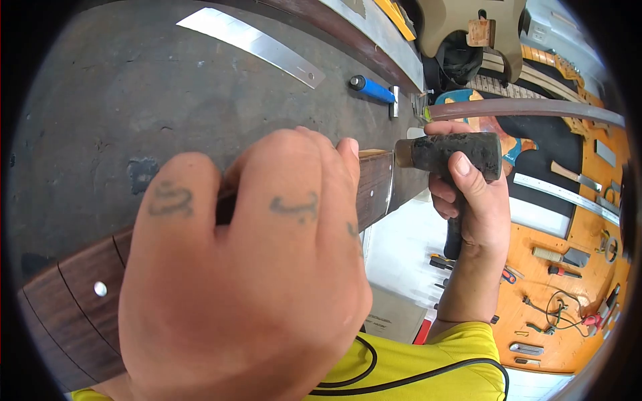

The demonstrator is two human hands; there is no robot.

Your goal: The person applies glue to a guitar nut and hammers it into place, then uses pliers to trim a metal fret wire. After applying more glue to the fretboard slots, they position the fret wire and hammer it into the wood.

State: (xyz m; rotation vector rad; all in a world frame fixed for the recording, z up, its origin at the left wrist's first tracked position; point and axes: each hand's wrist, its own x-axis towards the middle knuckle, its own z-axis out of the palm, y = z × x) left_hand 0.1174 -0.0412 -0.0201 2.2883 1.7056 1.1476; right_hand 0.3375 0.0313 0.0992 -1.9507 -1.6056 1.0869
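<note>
A guitar neck [378, 187] with a dark wooden fingerboard, cut slots and white dot inlays runs diagonally across the bench. My left hand [247, 267] fills the foreground, its back toward me and tattoo marks on the fingers. Its bent fingers are closed over the neck, with most fingertips hidden on the far side. In my right hand [478, 200] is a hammer [458, 150], gripped with the thumb against the black head. The hammer's tan face is right at the fingerboard, near a thin bright line across it.
A steel strip [257, 47] with a hole lies on the dark bench [100, 87]. Beyond my hands is a blue-handled tool [374, 88] with a metal crosspiece. Guitar bodies [461, 23] and a wooden tool board [535, 321] with several tools stand at the right. A black cable [428, 372] crosses my yellow shirt.
</note>
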